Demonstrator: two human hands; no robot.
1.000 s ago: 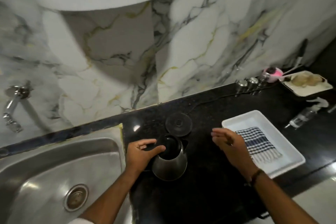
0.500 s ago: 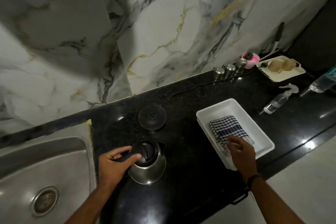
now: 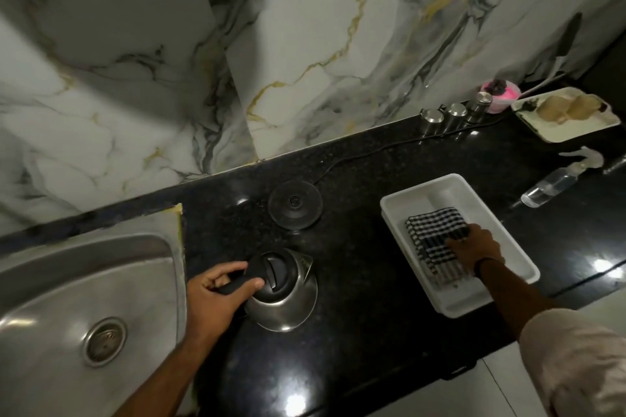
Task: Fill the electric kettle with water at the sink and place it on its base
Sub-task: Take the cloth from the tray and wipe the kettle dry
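Nearest, the left hand (image 3: 216, 294) is closed round the black handle of the kettle (image 3: 283, 294), which stands on the bench (image 3: 355, 332) with its lid down, just right of the sink (image 3: 84, 298). If filled, that steel body would be heavy and sloshing, its polished wall slick, so the stiff handle is the sound place to grip, keeping it upright. Off to the right, the right hand (image 3: 474, 247) presses its fingers onto a soft checked cloth (image 3: 437, 230) lying in a white tray (image 3: 508, 247); whether it pinches the cloth I cannot tell. Beyond the left hand sits the round base (image 3: 294, 205), bare, near the kettle but not touching it.
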